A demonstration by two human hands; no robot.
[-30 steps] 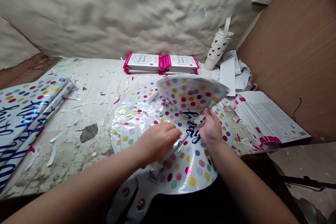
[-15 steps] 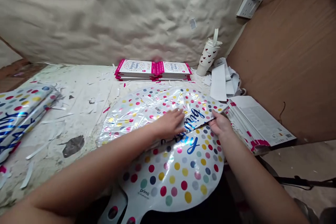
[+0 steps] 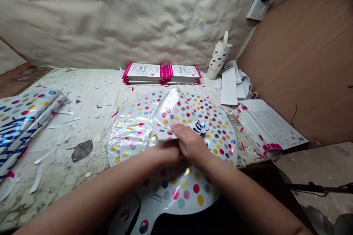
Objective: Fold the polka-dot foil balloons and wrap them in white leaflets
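A stack of flat round foil balloons (image 3: 217, 132), white with coloured polka dots and blue script, lies on the table in front of me. My right hand (image 3: 190, 143) is closed on a folded section of the top balloon (image 3: 173, 112), which stands up in a fold behind my fingers. My left hand (image 3: 165, 154) lies just left of it, mostly hidden behind the right hand, touching the same balloon. The balloon's neck (image 3: 129, 216) hangs over the near table edge.
Pink-edged printed cards (image 3: 162, 71) are stacked at the back. A heart-patterned cup with a straw (image 3: 217, 60) stands at the back right, white paper strips (image 3: 230, 86) beside it. Printed sheets (image 3: 273, 125) lie at right, folded dotted balloons (image 3: 22, 117) at left. Paper scraps litter the worn tabletop (image 3: 82, 95).
The balloon was pressed flat along a fold half a second ago. Now my right hand has moved left to the middle beside my left hand, and a folded part stands up.
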